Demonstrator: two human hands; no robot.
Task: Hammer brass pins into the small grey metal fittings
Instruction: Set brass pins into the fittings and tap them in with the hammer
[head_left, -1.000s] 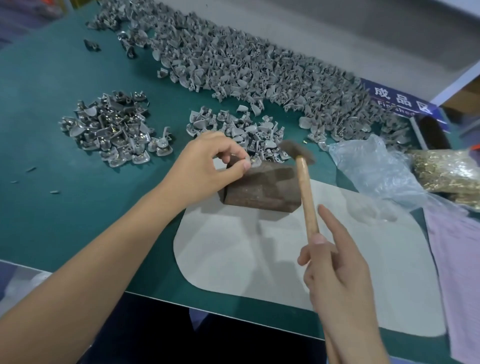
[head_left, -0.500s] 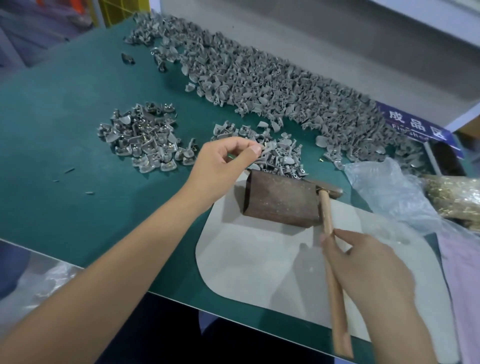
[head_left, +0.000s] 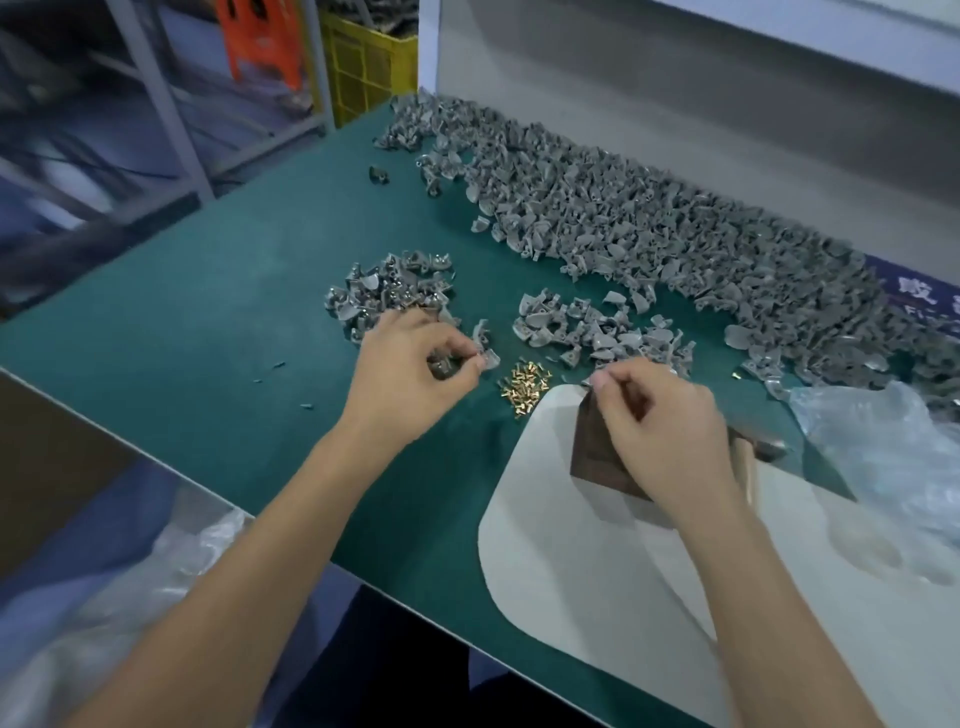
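Left hand is pinching a grey fitting beside the little heap of brass pins on the green bench. Right hand is pinching something tiny over the brown block; can't tell what.

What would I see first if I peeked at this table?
A huge heap of grey metal pieces runs along the back of the green table. In the middle, between the left hand and right hand, a little pile of shiny gold pins glints.
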